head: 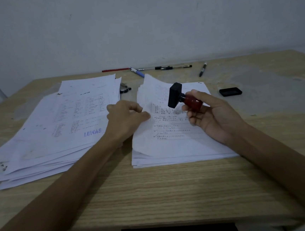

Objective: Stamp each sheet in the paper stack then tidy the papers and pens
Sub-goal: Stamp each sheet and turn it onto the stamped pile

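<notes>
Centre right of the frame: the right hand (206, 114), palm turned up, grips the red handle of a rubber stamp (182, 98) held tilted above the right-hand paper stack (176, 142). The left hand (125, 116), knuckles up, pinches the lifted left edge of that stack's top sheet (146, 97). At left lies the looser stamped pile (57, 127) marked "LUNAS"; pens (173, 67) line the wooden desk's (154, 189) far edge, an ink pad (230, 91) at right.

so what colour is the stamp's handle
Dark red, with a black base; the head view shows the stamp in the right hand.
</notes>
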